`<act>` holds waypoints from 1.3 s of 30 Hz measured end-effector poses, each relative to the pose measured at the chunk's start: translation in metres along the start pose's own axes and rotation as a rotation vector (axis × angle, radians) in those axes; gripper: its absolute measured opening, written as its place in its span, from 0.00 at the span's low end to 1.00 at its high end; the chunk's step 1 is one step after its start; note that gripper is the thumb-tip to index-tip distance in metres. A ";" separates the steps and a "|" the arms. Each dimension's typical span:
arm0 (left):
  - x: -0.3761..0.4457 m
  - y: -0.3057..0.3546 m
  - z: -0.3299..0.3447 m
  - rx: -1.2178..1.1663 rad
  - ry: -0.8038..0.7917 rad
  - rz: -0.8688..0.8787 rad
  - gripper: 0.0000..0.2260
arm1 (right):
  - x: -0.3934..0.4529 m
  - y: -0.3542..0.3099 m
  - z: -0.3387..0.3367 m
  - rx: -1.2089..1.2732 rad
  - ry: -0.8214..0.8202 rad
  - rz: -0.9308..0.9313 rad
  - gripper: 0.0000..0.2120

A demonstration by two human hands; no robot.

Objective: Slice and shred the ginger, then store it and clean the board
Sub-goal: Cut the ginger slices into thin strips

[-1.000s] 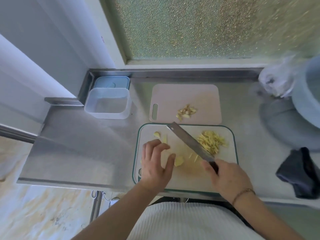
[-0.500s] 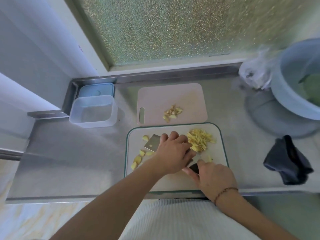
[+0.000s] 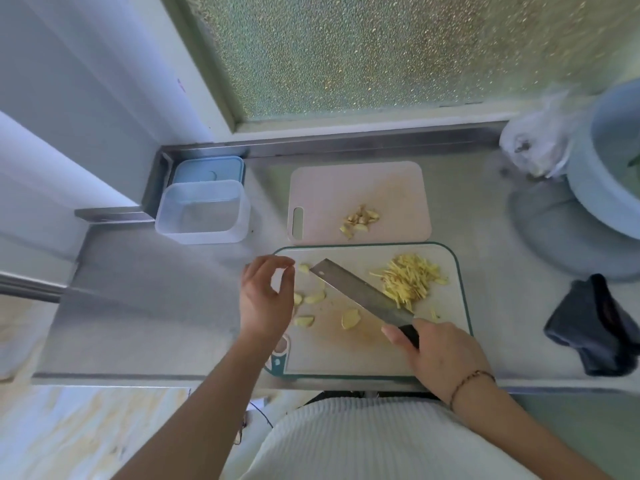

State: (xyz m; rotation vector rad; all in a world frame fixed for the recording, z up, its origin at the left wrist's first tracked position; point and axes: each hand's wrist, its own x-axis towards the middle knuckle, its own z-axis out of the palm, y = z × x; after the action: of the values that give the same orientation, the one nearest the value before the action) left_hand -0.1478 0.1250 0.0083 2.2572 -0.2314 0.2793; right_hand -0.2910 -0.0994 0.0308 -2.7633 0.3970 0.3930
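Ginger slices (image 3: 350, 318) scattered mid cutting board (image 3: 346, 362); shreds (image 3: 410, 280) heaped at right. Right hand (image 3: 443, 358) clenched on knife (image 3: 360, 294) handle, mostly hidden. Left hand (image 3: 265, 299) loose, empty, covering board's left edge. Clear tub (image 3: 202, 213) beyond; basin (image 3: 609, 161) cropped right.

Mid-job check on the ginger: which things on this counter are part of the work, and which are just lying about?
In the job:
knife, held by the right hand
left hand
ginger slices
ginger shreds
green-rimmed board
clear container and blue lid

Lying about:
pink board with ginger scraps
dark cloth
blue basin
plastic bag
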 end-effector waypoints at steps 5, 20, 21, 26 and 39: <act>-0.030 0.035 0.001 -0.018 -0.202 0.561 0.06 | -0.001 -0.011 -0.015 -0.236 0.070 -0.119 0.33; -0.009 0.053 0.049 0.069 -0.531 0.348 0.17 | -0.008 -0.012 -0.006 -0.341 -0.014 -0.181 0.33; -0.005 0.047 0.041 0.011 -0.383 0.333 0.13 | -0.009 -0.012 -0.009 -0.344 -0.051 -0.152 0.33; -0.003 -0.008 -0.010 -0.004 -0.022 -0.090 0.07 | -0.013 0.004 -0.006 0.005 0.023 0.030 0.38; -0.032 -0.029 -0.024 0.416 -0.548 -0.244 0.12 | -0.003 0.000 -0.008 0.336 0.036 0.097 0.35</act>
State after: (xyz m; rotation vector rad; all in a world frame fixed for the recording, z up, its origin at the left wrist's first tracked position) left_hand -0.1740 0.1645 -0.0068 2.7050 -0.1889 -0.4706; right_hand -0.2920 -0.1018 0.0389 -2.4327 0.5523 0.2713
